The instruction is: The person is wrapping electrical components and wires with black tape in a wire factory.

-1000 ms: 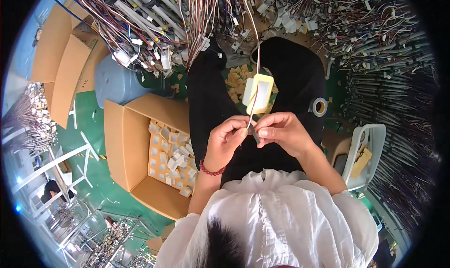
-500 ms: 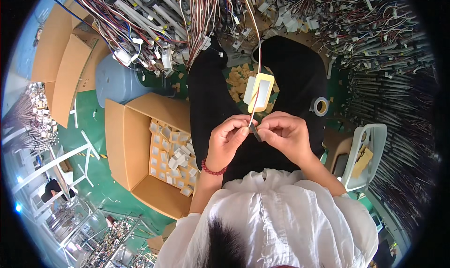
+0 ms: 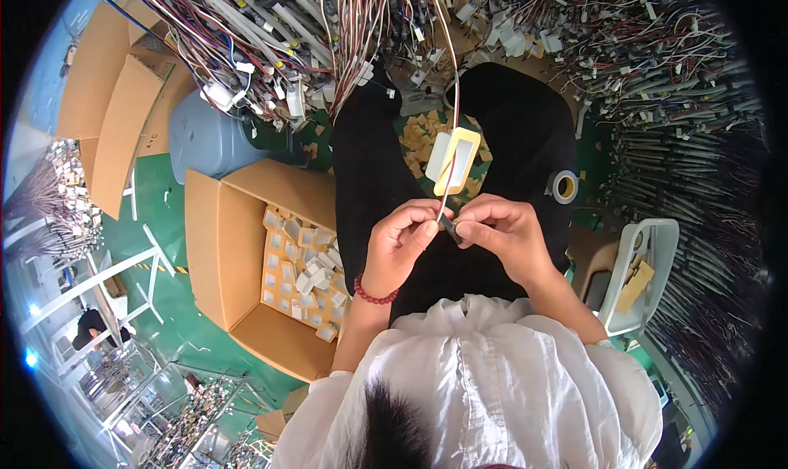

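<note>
Bundled cables crowded around the green floor. My left hand pinched a thin cable between thumb and finger; the fingertips of my right hand were clamped on a dark strip right by it, just nearer me than the yellow-rimmed white piece.

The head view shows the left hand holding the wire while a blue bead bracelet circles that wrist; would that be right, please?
Nearly: the bead bracelet is red, not blue, as the head view shows; the left hand does hold the wire.
</note>
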A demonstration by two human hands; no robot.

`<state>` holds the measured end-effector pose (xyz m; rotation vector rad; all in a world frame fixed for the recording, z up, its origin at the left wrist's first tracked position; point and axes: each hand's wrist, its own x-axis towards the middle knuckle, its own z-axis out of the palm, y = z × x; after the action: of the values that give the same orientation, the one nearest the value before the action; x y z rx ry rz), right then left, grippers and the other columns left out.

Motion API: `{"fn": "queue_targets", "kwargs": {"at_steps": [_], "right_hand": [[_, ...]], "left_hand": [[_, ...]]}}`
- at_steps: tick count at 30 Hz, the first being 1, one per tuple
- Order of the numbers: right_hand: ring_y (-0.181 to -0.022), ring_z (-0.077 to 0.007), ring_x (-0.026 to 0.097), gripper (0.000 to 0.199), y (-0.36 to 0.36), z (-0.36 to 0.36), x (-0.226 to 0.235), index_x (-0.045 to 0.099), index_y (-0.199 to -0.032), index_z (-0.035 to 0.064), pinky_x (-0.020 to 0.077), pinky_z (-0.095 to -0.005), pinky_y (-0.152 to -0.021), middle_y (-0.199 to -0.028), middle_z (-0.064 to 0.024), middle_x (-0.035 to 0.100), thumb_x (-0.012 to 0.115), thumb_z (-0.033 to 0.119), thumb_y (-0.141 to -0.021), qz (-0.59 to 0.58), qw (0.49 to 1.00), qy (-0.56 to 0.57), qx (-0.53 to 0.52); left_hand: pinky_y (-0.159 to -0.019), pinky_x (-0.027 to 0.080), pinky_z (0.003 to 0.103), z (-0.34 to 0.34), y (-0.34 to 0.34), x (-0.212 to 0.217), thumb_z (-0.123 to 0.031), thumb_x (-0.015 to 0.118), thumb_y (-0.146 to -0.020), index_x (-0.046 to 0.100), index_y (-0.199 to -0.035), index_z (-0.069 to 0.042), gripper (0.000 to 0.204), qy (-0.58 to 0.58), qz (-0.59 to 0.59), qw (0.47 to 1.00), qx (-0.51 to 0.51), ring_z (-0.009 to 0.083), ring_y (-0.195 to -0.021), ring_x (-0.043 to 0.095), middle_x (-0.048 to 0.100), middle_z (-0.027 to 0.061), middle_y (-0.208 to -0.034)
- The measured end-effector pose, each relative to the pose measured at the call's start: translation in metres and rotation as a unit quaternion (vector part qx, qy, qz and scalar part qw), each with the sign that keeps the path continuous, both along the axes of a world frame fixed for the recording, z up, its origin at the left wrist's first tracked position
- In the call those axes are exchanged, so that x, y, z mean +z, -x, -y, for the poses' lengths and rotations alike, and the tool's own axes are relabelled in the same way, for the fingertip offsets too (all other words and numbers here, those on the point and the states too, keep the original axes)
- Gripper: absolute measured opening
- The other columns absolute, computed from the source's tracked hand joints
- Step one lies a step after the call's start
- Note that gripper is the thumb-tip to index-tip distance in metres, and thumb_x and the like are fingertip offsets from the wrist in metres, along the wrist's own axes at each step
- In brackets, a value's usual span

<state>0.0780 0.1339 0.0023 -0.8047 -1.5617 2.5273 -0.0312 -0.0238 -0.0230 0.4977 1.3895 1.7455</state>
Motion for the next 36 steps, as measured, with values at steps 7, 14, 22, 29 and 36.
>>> {"fn": "queue_targets", "kwargs": {"at_steps": [7, 14, 22, 29, 36], "right_hand": [[-0.068, -0.0112, 0.059, 0.005, 0.003, 0.006, 0.0, 0.065, -0.082, -0.0013, 0.0526, -0.025, -0.06, -0.075, -0.004, 0.06, 0.064, 0.003, -0.083, 0.087, 0.987, 0.123, -0.055], [-0.062, -0.0008, 0.049, 0.005, 0.004, 0.023, -0.02, 0.061, -0.083, -0.0005, 0.0388, -0.0167, -0.053, -0.071, 0.0034, 0.057, 0.061, 0.003, -0.086, 0.059, 0.959, -0.231, -0.15], [-0.052, -0.0047, 0.047, 0.008, -0.011, -0.003, 0.007, 0.063, -0.089, 0.0042, 0.0359, -0.0197, -0.046, -0.066, 0.0031, 0.054, 0.057, 0.009, -0.086, 0.033, 0.974, 0.016, -0.226], [-0.071, -0.0103, 0.058, 0.039, -0.055, -0.098, 0.039, 0.056, -0.117, 0.0042, 0.0491, -0.0237, -0.061, -0.102, -0.0074, 0.063, 0.065, -0.002, -0.08, 0.183, 0.782, -0.535, -0.26], [-0.073, -0.0098, 0.06, 0.017, 0.001, -0.01, 0.005, 0.066, -0.098, -0.0047, 0.0486, -0.0209, -0.063, -0.095, -0.0074, 0.062, 0.065, 0.004, -0.084, 0.035, 0.974, -0.224, 0.012]], "left_hand": [[-0.077, 0.047, 0.024, -0.004, -0.003, -0.006, -0.003, 0.054, -0.092, 0.058, -0.094, 0.005, 0.009, -0.001, 0.001, 1.0, -0.019, 0.0118, -0.094, 0.055, 0.056, 0.0137, -0.118], [-0.103, 0.04, 0.038, -0.01, -0.026, -0.003, -0.011, 0.052, -0.095, 0.061, -0.099, 0.004, 0.017, -0.058, 0.152, 0.985, 0.063, 0.0213, -0.123, 0.045, 0.043, 0.015, -0.135], [-0.095, 0.048, 0.034, -0.015, -0.028, -0.014, -0.013, 0.052, -0.096, 0.06, -0.101, 0.001, 0.018, -0.013, 0.257, 0.954, 0.155, 0.0162, -0.103, 0.059, 0.058, 0.0084, -0.115], [-0.098, 0.046, 0.035, -0.017, -0.02, -0.002, -0.014, 0.053, -0.095, 0.061, -0.099, 0.003, 0.019, -0.042, 0.239, 0.966, 0.093, 0.0182, -0.108, 0.057, 0.055, 0.0109, -0.122], [-0.101, 0.043, 0.042, -0.019, -0.026, -0.006, -0.012, 0.051, -0.096, 0.061, -0.098, 0.003, 0.018, 0.019, 0.189, 0.98, 0.057, 0.022, -0.116, 0.052, 0.046, 0.0145, -0.135]]}}
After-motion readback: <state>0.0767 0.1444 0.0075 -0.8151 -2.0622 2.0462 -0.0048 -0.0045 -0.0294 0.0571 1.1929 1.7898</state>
